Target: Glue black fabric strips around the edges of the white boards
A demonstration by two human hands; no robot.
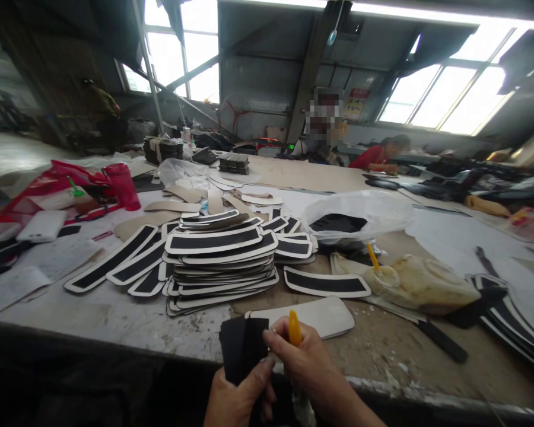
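At the near edge of the tabletop (pixel 409 359), we have a few black strips (pixel 244 344) fanned out in our left hand (pixel 242 388), thumb laid across them. Our right hand (pixel 309 356) grips a yellow-handled tool (pixel 295 328) while its thumb and forefinger meet the strips' right side; the tool's pale lower end hangs below, blurred, and we cannot tell whether it is wet.

Because the strips sit over that edge, a loose thumb could let one slide past it and drop. If the tool's end is wet, a turn of our right wrist might smear the strips or the pale curved piece (pixel 311 314) lying just beyond.

Left of that, the stack of white-bordered pieces (pixel 222 276) is unevenly layered, so a knock from a forearm could topple it. Towards the right, the dark-handled knife (pixel 442 342) points its handle at the near edge, where a sleeve may catch it.
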